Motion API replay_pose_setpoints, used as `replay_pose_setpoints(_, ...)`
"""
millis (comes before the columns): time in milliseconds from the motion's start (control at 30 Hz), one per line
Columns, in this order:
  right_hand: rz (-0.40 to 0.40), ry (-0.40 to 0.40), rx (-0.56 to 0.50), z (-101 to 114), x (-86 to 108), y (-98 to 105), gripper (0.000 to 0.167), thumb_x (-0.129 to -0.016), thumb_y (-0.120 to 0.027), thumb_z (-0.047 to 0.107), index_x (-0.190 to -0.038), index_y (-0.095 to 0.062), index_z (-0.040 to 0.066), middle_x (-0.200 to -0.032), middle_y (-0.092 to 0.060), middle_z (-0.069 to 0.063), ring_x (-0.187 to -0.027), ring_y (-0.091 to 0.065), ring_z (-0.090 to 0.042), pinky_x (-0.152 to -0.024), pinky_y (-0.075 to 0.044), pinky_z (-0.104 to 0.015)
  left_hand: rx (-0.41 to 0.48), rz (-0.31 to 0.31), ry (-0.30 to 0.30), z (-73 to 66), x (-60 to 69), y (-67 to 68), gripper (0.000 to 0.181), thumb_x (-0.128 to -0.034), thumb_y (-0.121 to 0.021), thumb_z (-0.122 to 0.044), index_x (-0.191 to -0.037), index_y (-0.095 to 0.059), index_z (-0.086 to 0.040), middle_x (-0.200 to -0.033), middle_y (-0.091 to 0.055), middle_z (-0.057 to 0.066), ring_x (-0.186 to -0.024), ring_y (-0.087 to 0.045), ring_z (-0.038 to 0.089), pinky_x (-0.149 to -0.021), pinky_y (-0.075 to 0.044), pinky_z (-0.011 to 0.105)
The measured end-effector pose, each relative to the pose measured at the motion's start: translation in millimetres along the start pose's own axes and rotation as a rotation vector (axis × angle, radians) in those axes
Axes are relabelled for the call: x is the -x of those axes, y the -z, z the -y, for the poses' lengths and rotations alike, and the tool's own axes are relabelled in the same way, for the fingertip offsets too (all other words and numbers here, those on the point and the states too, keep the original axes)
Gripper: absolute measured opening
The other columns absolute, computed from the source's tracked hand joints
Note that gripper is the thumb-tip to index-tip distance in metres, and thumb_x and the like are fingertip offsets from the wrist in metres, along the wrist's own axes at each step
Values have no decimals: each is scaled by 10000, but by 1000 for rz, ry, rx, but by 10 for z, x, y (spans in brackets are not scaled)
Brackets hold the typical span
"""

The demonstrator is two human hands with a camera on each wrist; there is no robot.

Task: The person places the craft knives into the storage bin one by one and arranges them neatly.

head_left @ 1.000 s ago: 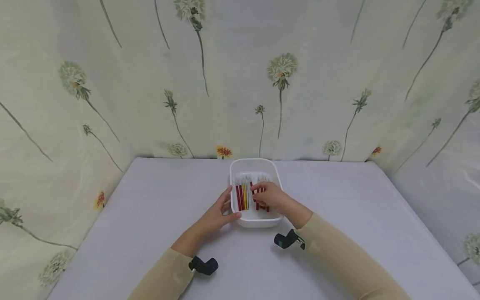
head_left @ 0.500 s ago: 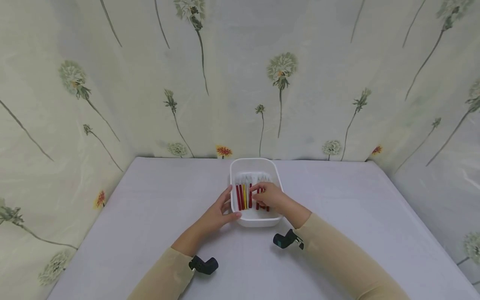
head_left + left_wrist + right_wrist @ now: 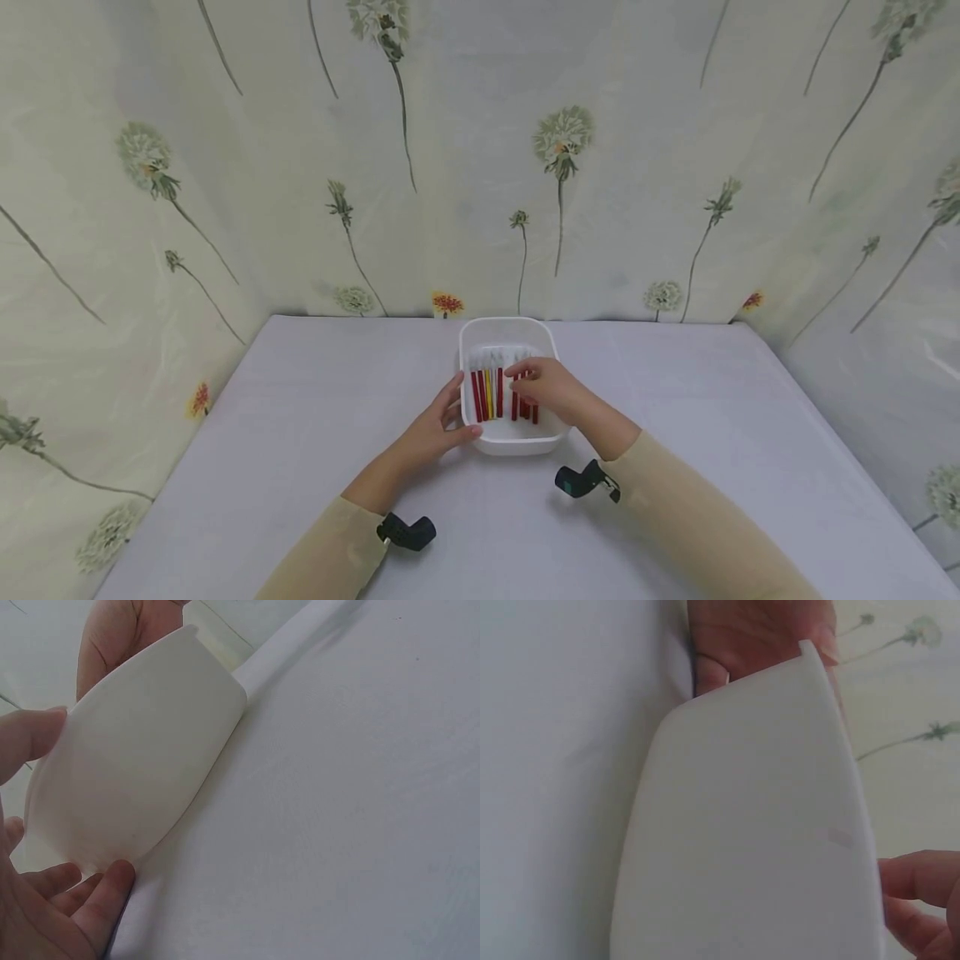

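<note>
A white plastic tray [image 3: 517, 446] sits on the table. My left hand [image 3: 433, 429] grips its near left corner, with the thumb at the rim and the fingers along the outer wall, as the left wrist view also shows. Inside lie two groups of slim pen-like sticks with pale tips. The left row has red ones, a yellow stick [image 3: 489, 395], a whitish one and, at its right end, a red stick [image 3: 500, 393]. More red sticks [image 3: 515, 408] lie to the right, partly covered by my right hand [image 3: 551, 390]. Its thumb and forefinger are apart, with nothing visible between them.
A white cloth covers the table [image 3: 337, 375]. Behind it and at the sides hangs a curtain [image 3: 465, 167] printed with dandelions. A small dark camera [image 3: 577, 481] is strapped to the right wrist, another camera [image 3: 408, 532] to the left.
My right hand laid a red stick straight at the right end of the left row, let go and drew slightly to the right. The left hand and tray have stayed in place.
</note>
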State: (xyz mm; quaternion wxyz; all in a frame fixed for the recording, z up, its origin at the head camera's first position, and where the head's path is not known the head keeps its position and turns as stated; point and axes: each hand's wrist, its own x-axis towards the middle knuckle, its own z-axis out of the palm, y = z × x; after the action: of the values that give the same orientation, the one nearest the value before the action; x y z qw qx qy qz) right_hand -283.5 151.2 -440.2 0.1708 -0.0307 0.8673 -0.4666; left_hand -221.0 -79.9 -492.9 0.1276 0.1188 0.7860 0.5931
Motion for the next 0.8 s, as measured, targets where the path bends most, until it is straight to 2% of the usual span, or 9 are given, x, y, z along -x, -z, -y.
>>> replay_pose_setpoints(100, 4, 15, 9, 22, 63, 83, 352, -966, -643, 162, -1308, -637, 83, -1225, -635, -154, -1029, -631, -302, -950, -552, -471, 6, 2, -5, 1, -11, 3, 938, -915, -739, -298, -1620, -122, -274, -1644, -236, 119, -1472, -296, 366, -1085, -386, 593)
replay_pose_setpoints(200, 17, 46, 36, 29, 138, 166, 353, -972, -633, 171, -1312, -634, 79, -1238, -633, -163, -1053, -636, -319, -956, -546, -490, 8, 1, -4, -3, -17, 5, 934, -918, -738, -284, -1621, -124, -265, -1642, -239, 122, -1475, -291, 362, -1096, -372, 589)
replay_pose_setpoints(400, 15, 75, 47, -13, 243, 321, 338, -986, -624, 174, -1308, -634, 72, -1179, -657, -137, -1039, -609, -361, -879, -571, -403, -32, 5, -19, 13, -10, 16, 941, -923, -730, -303, -1623, -105, -233, -1637, -248, 139, -1466, -304, 376, -1095, -368, 599)
replay_pose_setpoints(600, -22, 73, 81, -91, 350, 485, 334, -997, -607, 205, -1305, -629, 78, -1160, -639, -162, -973, -586, -303, -861, -561, -401, -50, 14, -35, 28, 42, 49, 925, -930, -720, -341, -1622, -115, -238, -1634, -263, 112, -1443, -361, 354, -1071, -413, 583)
replay_pose_setpoints(800, -64, 90, 81, -210, 444, 671, 341, -1003, -602, 225, -1310, -627, 79, -1194, -631, -180, -1072, -577, -340, -887, -555, -438, -84, -14, 4, 45, 152, 130, 864, -915, -711, -435, -1603, -204, -302, -1623, -296, 76, -1423, -406, 312, -1051, -444, 574)
